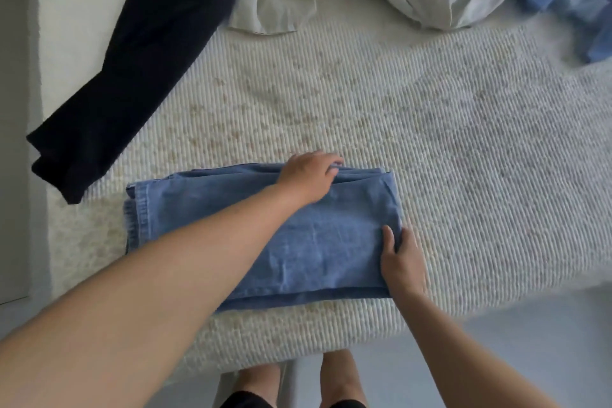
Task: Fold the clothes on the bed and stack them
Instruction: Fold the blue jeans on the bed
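My left hand (309,175) pinches the folded jeans' (265,235) far edge while my right hand (402,262) grips the right fold, keeping the layers square near the bed's (463,142) front edge.

Both bare forearms reach forward and down from the bottom of the view. The left arm stretches long and diagonal from the lower left, its hand (309,175) palm down with the fingers curled at the far end. The right arm comes in from the lower right, its hand (402,260) palm down, thumb spread apart from the fingers.
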